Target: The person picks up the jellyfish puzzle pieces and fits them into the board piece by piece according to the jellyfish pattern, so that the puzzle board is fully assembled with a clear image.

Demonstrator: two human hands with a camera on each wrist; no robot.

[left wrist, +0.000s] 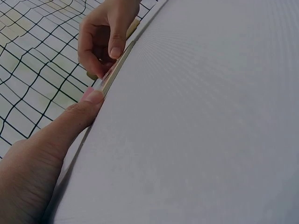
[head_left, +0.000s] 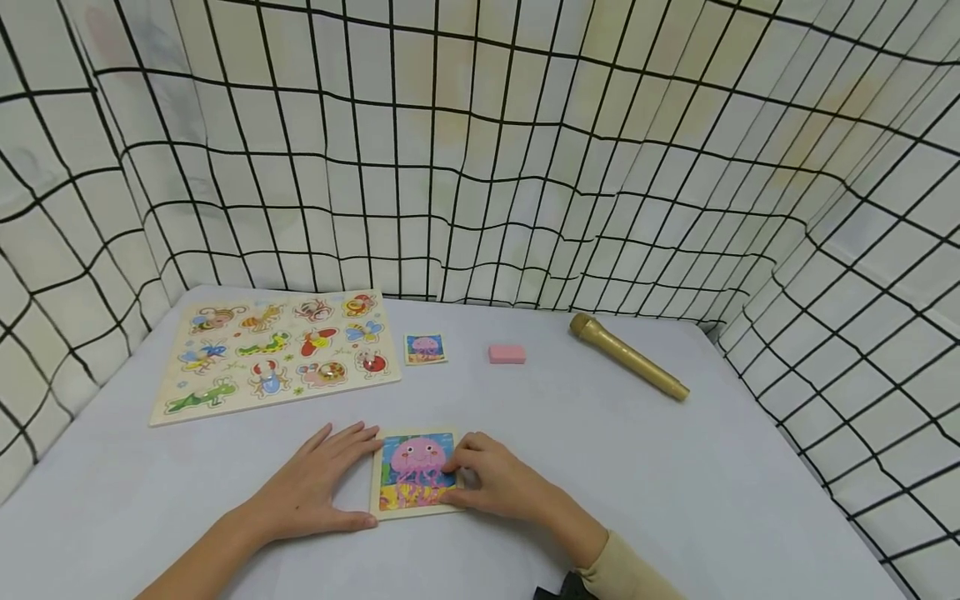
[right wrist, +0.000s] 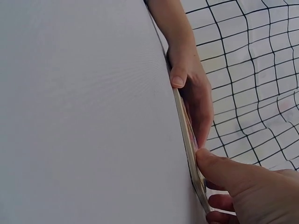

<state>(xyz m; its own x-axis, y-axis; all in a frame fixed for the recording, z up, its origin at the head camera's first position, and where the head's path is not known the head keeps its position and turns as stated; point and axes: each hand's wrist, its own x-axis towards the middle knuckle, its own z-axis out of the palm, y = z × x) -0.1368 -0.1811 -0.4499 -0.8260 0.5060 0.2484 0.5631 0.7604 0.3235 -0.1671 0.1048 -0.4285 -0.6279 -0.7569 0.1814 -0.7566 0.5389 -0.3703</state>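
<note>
A square jigsaw puzzle [head_left: 416, 467] with a pink jellyfish picture in a pale wooden frame lies flat on the white table. My left hand [head_left: 318, 483] spreads along its left side, fingertips at the far left corner and thumb at the near left corner. From the right, my right hand [head_left: 498, 483] bends its fingers over the picture, index fingertip and thumb on the right part, which they partly cover. In the right wrist view the right thumb [right wrist: 224, 170] rests at the puzzle's edge [right wrist: 184, 126]. The left wrist view shows the left thumb [left wrist: 79, 114] at a corner.
Behind the left hand lies a large wooden insect puzzle board [head_left: 281, 354]. A small jellyfish picture card [head_left: 425, 349], a pink block [head_left: 507, 354] and a gold microphone [head_left: 628, 357] are along the back. Black netting [head_left: 465, 167] over white cloth encloses the table [head_left: 675, 483].
</note>
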